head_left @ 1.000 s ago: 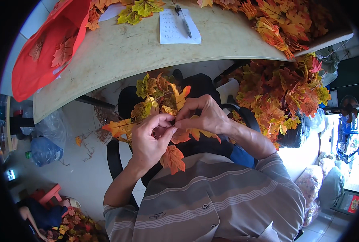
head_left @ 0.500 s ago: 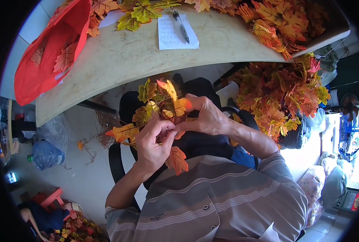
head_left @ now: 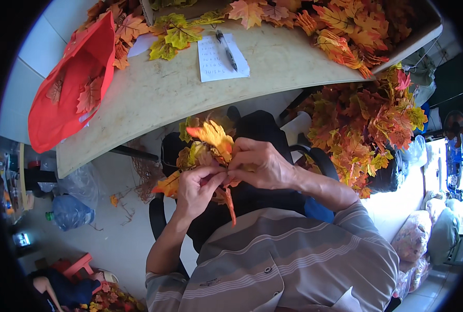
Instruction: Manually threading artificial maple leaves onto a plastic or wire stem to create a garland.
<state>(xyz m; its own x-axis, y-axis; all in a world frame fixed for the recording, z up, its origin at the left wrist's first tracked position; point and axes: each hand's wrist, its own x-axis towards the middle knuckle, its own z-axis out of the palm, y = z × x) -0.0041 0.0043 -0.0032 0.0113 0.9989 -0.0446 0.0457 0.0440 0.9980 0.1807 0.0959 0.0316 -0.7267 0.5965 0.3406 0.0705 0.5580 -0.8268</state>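
The single view came from a fisheye camera worn on the person's head, looking steeply down over the striped shirt [head_left: 288, 260] onto the hands close below; the table [head_left: 189, 88] curved across the upper part; the floor [head_left: 111, 234] lay far beneath at left; straight edges bent toward the dark round rim.

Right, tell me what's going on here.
A seated person holds a bunch of fake autumn leaves over their lap, both hands closed on it: left hand underneath, right hand pinching near the middle. More leaves lie heaped on the table and in a pile at the right. A notepaper with a pen sits untouched.
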